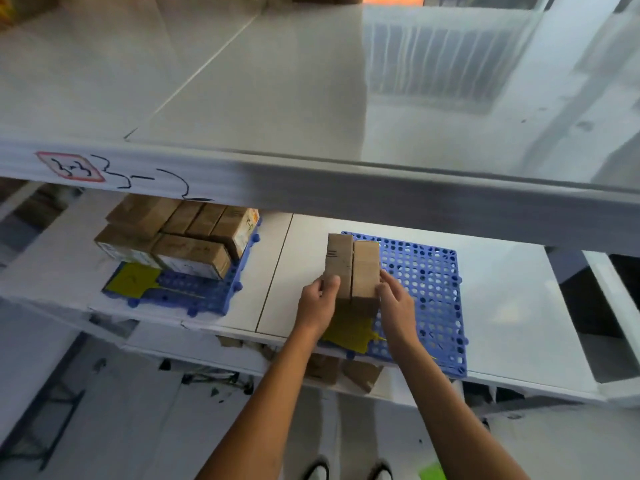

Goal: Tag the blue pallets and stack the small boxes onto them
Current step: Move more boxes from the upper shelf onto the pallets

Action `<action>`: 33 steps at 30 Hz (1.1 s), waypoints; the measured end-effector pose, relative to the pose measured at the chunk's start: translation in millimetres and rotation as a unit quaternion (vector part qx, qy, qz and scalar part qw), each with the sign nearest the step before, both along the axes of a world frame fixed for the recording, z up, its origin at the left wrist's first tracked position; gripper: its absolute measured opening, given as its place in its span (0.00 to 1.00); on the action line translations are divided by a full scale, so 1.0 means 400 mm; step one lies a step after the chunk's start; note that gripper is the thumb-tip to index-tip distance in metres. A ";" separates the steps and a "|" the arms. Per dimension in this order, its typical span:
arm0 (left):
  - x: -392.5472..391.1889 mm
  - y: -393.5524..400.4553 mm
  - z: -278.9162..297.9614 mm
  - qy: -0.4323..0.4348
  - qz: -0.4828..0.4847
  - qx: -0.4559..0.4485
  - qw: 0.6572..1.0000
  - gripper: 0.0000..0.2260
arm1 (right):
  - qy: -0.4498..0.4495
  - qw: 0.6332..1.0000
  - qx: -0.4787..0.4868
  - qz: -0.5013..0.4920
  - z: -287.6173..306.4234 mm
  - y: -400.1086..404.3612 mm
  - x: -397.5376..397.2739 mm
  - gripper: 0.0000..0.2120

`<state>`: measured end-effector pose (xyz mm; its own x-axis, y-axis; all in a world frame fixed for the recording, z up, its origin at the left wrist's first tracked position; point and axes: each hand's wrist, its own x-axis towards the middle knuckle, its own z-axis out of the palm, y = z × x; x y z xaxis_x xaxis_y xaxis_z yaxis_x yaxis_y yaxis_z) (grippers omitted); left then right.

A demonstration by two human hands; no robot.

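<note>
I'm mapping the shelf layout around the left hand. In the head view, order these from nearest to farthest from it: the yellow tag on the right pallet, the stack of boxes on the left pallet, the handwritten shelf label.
From the left hand:
1. Yellow tag on the right pallet, just below and right of the hand.
2. Stack of boxes on the left pallet, off to the left.
3. Handwritten shelf label, far upper left on the shelf edge.

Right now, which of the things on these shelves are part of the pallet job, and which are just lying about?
Part of the job:
- right pallet
- its yellow tag
- two boxes held between left hand and right hand
- left pallet, its tag, stacked boxes

Lying about:
- handwritten label on the shelf edge
- cardboard pieces on the lower shelf
</note>
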<state>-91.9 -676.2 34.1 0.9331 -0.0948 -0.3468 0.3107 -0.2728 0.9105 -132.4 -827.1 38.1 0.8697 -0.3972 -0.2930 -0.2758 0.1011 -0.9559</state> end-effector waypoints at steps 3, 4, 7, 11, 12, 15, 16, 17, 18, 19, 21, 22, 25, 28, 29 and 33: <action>0.021 -0.001 -0.005 -0.005 -0.020 0.033 0.999 0.17 | 0.005 1.000 -0.006 -0.012 -0.027 0.004 0.004 0.19; 0.027 0.004 -0.007 -0.008 -0.027 0.043 0.999 0.17 | 0.006 1.000 -0.008 -0.015 -0.034 0.005 0.004 0.19; 0.039 0.021 -0.018 -0.009 -0.042 0.064 0.997 0.19 | -0.001 1.000 -0.021 -0.018 -0.042 0.008 0.002 0.19; 0.051 0.031 -0.019 -0.001 -0.069 0.072 0.995 0.26 | 0.003 0.999 -0.033 -0.023 -0.047 0.018 -0.002 0.19; 0.048 0.035 -0.021 -0.001 -0.060 0.077 0.995 0.30 | 0.009 0.998 -0.048 -0.029 -0.051 0.015 -0.012 0.20; 0.022 0.057 -0.028 -0.037 -0.025 0.080 0.996 0.36 | -0.008 0.966 -0.256 -0.035 -0.070 -0.014 -0.090 0.16; 0.014 0.062 -0.028 -0.064 -0.019 0.064 0.996 0.35 | -0.028 0.935 -0.354 -0.010 -0.082 -0.028 -0.126 0.14; 0.004 0.067 -0.029 -0.090 -0.016 0.050 0.995 0.34 | -0.045 0.897 -0.439 0.031 -0.099 -0.041 -0.162 0.13; -0.004 0.070 -0.029 -0.113 -0.006 0.041 0.993 0.32 | -0.048 0.861 -0.501 0.075 -0.113 -0.054 -0.193 0.13; -0.014 0.073 -0.032 -0.132 0.014 0.037 0.990 0.30 | -0.036 0.837 -0.534 0.113 -0.125 -0.069 -0.217 0.13; -0.045 0.081 -0.044 -0.160 0.070 0.045 0.984 0.23 | -0.008 0.823 -0.548 0.152 -0.140 -0.096 -0.238 0.16; -0.065 0.085 -0.053 -0.170 0.088 0.056 0.980 0.18 | -0.007 0.822 -0.547 0.160 -0.144 -0.106 -0.238 0.16; -0.125 0.100 -0.096 -0.216 0.052 0.111 0.969 0.07 | -0.027 0.830 -0.527 0.183 -0.136 -0.119 -0.220 0.12; -0.163 0.111 -0.142 -0.287 -0.032 0.191 0.938 0.08 | -0.038 0.833 -0.523 0.179 -0.134 -0.127 -0.204 0.09; -0.171 0.113 -0.150 -0.301 -0.055 0.210 0.929 0.09 | -0.036 0.833 -0.523 0.174 -0.134 -0.130 -0.200 0.08; -0.187 0.112 -0.171 -0.319 -0.095 0.238 0.912 0.09 | -0.022 0.834 -0.528 0.159 -0.135 -0.147 -0.179 0.06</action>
